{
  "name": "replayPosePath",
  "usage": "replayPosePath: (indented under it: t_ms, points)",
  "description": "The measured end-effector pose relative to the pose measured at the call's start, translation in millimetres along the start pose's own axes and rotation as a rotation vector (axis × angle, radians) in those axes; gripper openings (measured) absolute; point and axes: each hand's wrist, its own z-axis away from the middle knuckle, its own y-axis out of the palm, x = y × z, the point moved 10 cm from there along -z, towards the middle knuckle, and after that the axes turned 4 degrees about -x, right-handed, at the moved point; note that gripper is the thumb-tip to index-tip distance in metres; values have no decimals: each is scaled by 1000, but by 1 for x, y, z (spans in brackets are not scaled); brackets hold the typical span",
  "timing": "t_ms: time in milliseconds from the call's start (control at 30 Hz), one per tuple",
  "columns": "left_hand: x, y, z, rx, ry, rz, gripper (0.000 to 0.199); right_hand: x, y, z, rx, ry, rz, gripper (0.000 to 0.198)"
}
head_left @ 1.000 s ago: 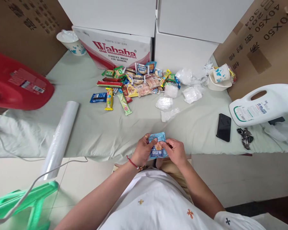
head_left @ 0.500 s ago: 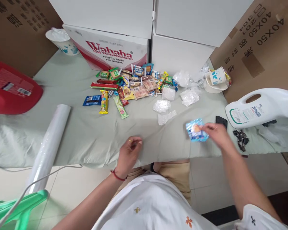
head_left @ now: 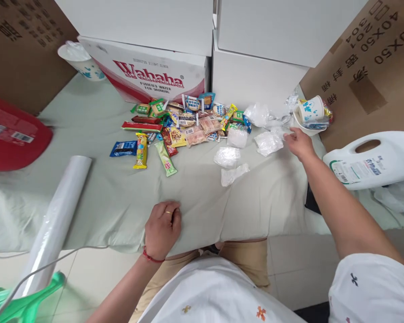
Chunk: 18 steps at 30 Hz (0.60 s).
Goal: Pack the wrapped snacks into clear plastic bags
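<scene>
My left hand (head_left: 163, 228) rests in a loose fist on the green-grey cloth near the front edge, with nothing visible in it. My right hand (head_left: 300, 142) reaches to the back right, fingers partly bent and slightly apart, with nothing seen in them. Its fingertips are beside a crumpled clear wrapper (head_left: 268, 143) and just left of a white bowl (head_left: 308, 131). In that bowl lie a tipped paper cup (head_left: 311, 110), a blue wrapper (head_left: 317, 126) and other shiny wrappers. More clear wrappers (head_left: 226, 156) lie left of the right hand.
Packaged snacks (head_left: 178, 128) are heaped before the Wahaha carton (head_left: 148, 74). At the left are a plastic film roll (head_left: 59, 211), a red jug (head_left: 13, 134) and a paper cup (head_left: 84, 63). A white detergent bottle (head_left: 373, 159) lies at the right, near a black phone (head_left: 311, 199).
My right hand has moved back and away from the front edge, to the bowl. The blue wrapper it held has left its fingers; a blue wrapper now shows in the bowl. My left hand has curled more.
</scene>
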Motion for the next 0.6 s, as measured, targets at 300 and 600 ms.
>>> replayPosePath:
  t_ms: [300,600]
  points:
    - [-11,-3,0,-47,111,-84,14,2,95,-67,261,51,325,64]
    - [-17,-4,1,-74,159,-143,14,37,113,41,257,2,321,55]
